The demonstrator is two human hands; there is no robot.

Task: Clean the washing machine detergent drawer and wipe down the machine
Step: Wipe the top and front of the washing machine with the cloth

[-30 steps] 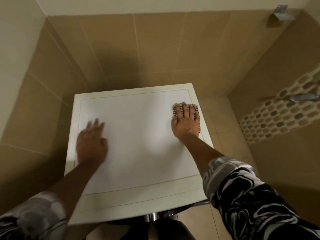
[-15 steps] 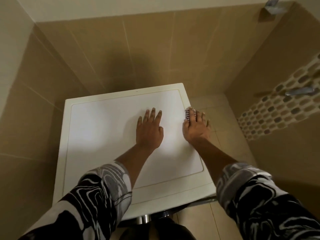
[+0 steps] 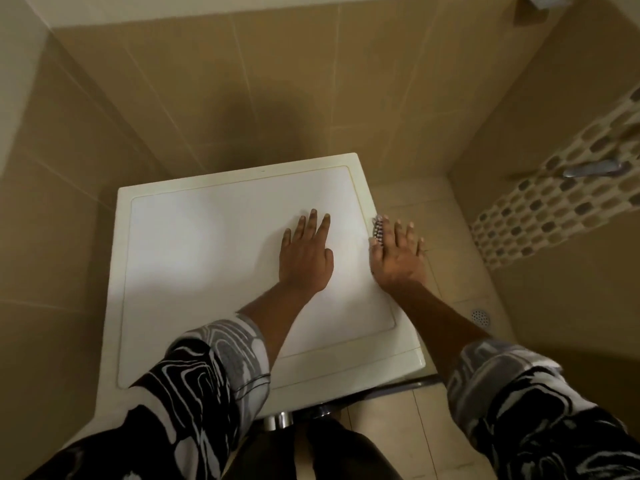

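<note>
The right hand (image 3: 398,259) has slid the checked cloth (image 3: 377,230) to the right edge of the washing machine (image 3: 207,254) — fingers straight, pressing it; the left hand (image 3: 304,261), flat and empty, now braces mid-lid — top seemingly wiped.

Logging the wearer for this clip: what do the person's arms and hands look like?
The left sleeve and right sleeve share a black, white and grey swirl print, ending short of bare forearms. The left hand and right hand are ungloved; no watch shows.
</note>
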